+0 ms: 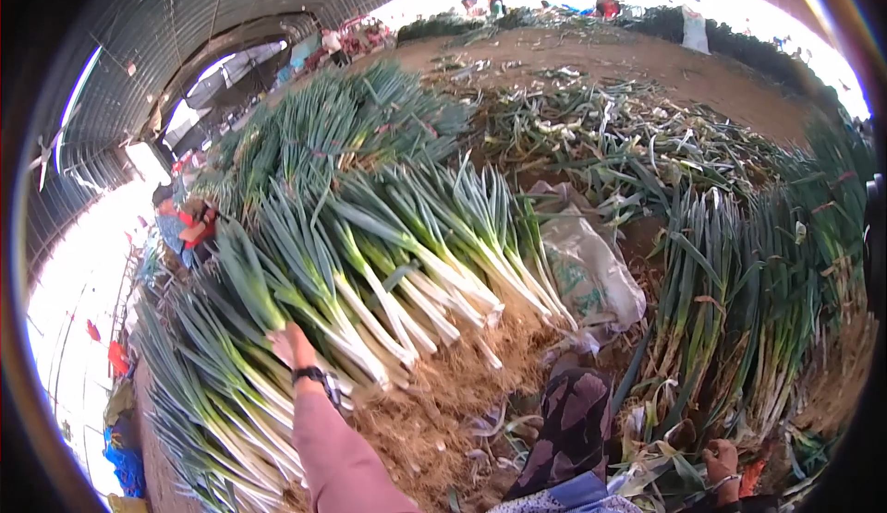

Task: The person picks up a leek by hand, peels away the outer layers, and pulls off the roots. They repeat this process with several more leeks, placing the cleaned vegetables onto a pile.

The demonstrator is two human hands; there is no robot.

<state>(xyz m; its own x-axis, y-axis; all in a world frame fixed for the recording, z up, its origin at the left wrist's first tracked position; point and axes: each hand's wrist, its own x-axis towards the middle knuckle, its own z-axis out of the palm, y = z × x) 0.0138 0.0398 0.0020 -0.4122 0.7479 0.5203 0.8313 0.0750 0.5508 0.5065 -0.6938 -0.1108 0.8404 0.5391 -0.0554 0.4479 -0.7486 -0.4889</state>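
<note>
Long green onions [411,259] with white stalks lie in rows before me, roots toward me. My left hand [293,345], with a dark watch on the wrist, is closed around the upper stalk of a green onion [245,277] at the left of the row. Its leaves point away from me. At the lower right, my right hand [721,459] is held in a fist over leaf scraps, a bracelet on its wrist. What it holds, if anything, is hidden. Beside it shows something orange-red [753,478].
Matted brown roots [416,430] lie between the stalks and my knee [573,421]. More green onions [730,291] stand packed at the right, next to a crumpled plastic sack [591,268]. Discarded leaves [601,134] cover the ground beyond. A person [176,222] works at the left.
</note>
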